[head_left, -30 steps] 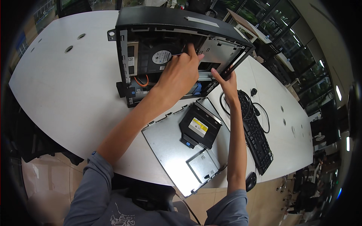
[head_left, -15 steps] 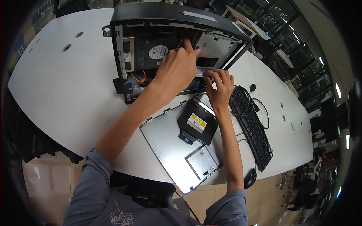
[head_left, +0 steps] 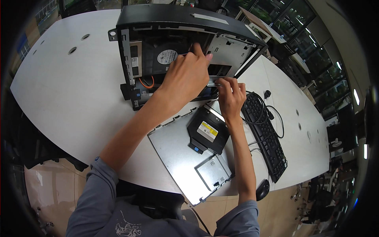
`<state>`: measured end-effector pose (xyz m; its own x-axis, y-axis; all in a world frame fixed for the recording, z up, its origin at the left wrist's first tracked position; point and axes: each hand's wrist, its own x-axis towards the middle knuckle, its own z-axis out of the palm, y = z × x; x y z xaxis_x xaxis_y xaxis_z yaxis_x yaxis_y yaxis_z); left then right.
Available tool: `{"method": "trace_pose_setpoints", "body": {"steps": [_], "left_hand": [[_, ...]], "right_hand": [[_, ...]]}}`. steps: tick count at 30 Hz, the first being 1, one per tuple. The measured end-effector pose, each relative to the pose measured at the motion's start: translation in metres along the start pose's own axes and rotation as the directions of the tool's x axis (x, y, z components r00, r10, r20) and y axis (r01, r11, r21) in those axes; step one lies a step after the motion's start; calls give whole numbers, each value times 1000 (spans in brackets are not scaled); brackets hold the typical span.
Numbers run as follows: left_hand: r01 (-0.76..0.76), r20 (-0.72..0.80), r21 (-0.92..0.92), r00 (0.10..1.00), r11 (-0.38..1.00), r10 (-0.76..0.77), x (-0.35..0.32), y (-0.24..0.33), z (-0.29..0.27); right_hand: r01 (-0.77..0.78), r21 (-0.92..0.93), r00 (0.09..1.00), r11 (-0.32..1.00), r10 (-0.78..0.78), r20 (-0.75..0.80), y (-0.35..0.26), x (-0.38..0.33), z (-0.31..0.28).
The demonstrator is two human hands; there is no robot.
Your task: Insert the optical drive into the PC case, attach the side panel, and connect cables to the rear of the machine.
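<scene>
- A thin metal bracket [head_left: 213, 83] is pinched at the open case [head_left: 177, 51] front, on the tabletop [head_left: 67, 91].
- Right hand [head_left: 231, 94]: fingers closed on the bracket, having shifted inward since earlier.
- Left hand [head_left: 185, 77]: laid inside the case; its fingers' grip cannot be told.
- Side panel [head_left: 173, 150] and drive [head_left: 208, 130] lie beside; keyboard [head_left: 266, 136] beyond.

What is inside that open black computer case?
Inside the computer case: a round fan, an orange cable and bare metal bays. The left hand covers the middle, so parts beneath it stay unseen.

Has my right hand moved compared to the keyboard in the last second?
Yes. The right hand has drawn back from the open computer case, toward the keyboard.
</scene>
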<state>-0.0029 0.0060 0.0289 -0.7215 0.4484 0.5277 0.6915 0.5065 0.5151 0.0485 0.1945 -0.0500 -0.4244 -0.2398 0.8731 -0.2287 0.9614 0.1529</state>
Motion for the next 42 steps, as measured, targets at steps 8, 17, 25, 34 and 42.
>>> {"method": "trace_pose_setpoints", "body": {"steps": [8, 17, 25, 34, 42], "left_hand": [[-24, -22, 174, 999, 984, 28, -2, 0, 0], [-45, 75, 174, 997, 984, 32, -7, 7, -12], [-42, 177, 50, 984, 998, 33, -13, 2, -18], [34, 248, -162, 969, 986, 7, -5, 1, -25], [119, 324, -272, 946, 955, -26, 3, -9, -16]], "right_hand": [[-66, -13, 997, 998, 65, -51, 0, -3, 12], [113, 43, 993, 993, -112, -19, -3, -15, -7], [231, -47, 972, 972, -232, -23, -8, -24, -25], [304, -124, 950, 945, -311, -39, -8, -13, -47], [322, -133, 945, 937, -326, -13, -2, -11, -53]]}}
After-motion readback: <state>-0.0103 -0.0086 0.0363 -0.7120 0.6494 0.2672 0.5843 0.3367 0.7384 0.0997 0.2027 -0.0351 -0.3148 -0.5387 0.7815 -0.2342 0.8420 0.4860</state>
